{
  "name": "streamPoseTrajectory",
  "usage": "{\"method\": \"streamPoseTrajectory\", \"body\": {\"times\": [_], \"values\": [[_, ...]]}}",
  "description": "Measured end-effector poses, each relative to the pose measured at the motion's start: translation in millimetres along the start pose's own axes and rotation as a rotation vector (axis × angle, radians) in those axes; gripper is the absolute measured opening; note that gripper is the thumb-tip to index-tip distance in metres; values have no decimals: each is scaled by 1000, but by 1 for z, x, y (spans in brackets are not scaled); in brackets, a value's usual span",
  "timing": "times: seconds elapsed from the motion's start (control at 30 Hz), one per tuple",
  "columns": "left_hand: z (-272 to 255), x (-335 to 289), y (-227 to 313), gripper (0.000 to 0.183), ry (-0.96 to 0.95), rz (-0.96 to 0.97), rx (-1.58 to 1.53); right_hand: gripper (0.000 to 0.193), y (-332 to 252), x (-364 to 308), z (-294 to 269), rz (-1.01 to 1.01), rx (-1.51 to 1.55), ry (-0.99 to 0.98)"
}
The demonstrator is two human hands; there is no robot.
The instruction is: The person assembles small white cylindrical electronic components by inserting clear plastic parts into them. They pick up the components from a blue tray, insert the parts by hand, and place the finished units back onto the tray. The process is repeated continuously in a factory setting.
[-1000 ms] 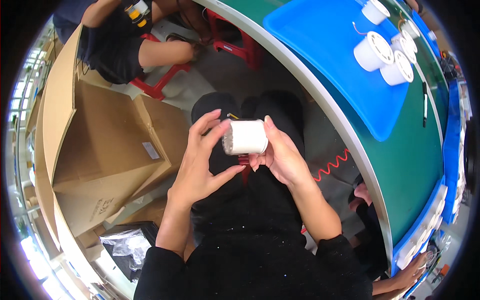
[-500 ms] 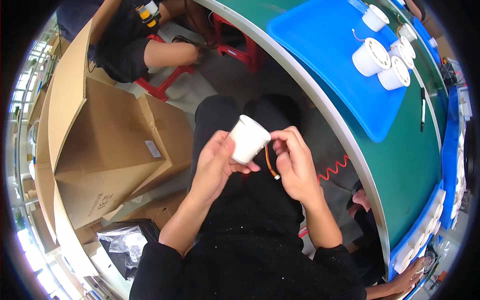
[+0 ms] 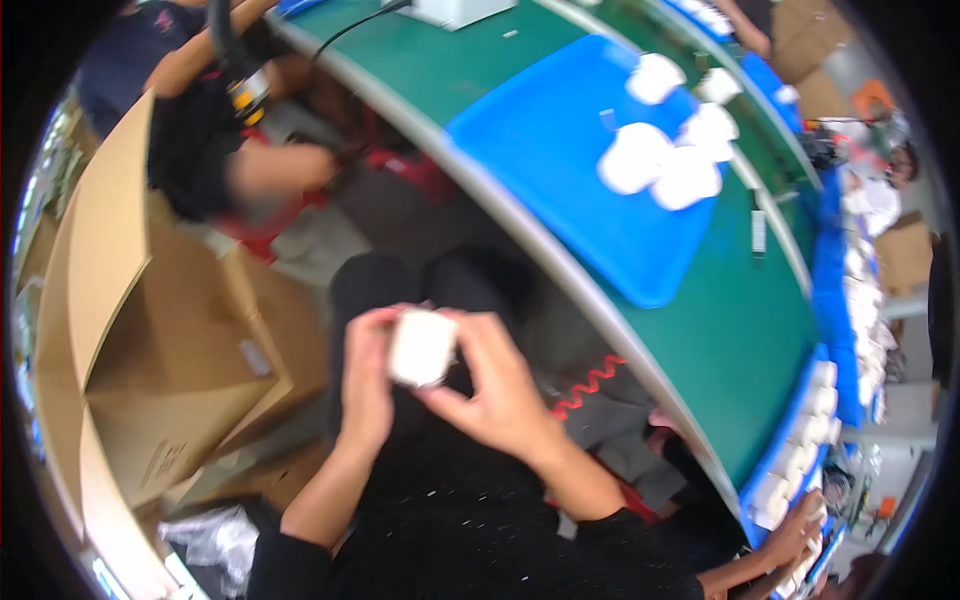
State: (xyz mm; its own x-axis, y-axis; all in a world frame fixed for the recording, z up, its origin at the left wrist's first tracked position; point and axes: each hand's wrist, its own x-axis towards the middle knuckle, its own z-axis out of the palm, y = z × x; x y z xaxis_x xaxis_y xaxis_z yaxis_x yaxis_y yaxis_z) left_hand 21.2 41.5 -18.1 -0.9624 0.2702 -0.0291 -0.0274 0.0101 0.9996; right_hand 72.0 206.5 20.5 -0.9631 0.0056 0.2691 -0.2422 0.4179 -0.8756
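Note:
A white cup-shaped housing (image 3: 422, 347) is held above my lap, blurred by motion. My left hand (image 3: 367, 385) is closed around its left side. My right hand (image 3: 495, 390) grips it from the right, with the thumb along its lower edge and the fingers at its upper right. The coloured wires do not show now.
On the green table (image 3: 690, 370) to the right lies a blue tray (image 3: 560, 130) holding several white housings (image 3: 636, 158). A large cardboard box (image 3: 180, 350) stands open at the left. A red coiled cord (image 3: 588, 387) hangs below the table edge. Other people sit nearby.
My right hand has come in from beside the wires to grip the housing, which is now turned more upright. The view has shifted, bringing more of the table in.

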Motion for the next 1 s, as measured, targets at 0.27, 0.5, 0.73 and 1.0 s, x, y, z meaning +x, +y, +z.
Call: {"method": "streamPoseTrajectory", "body": {"times": [0.27,0.5,0.73,1.0], "values": [[26,0,47,96,75,433,-22,68,-48,-15,-22,-65,-18,-50],[62,-5,89,98,-167,597,-324,81,-87,-19,-87,291,664,-230],[31,-36,112,71,-486,277,-241,65,-78,61,-192,70,214,245],[-131,-127,262,71,-1084,34,214,69,131,170,-434,382,-990,928]]}}
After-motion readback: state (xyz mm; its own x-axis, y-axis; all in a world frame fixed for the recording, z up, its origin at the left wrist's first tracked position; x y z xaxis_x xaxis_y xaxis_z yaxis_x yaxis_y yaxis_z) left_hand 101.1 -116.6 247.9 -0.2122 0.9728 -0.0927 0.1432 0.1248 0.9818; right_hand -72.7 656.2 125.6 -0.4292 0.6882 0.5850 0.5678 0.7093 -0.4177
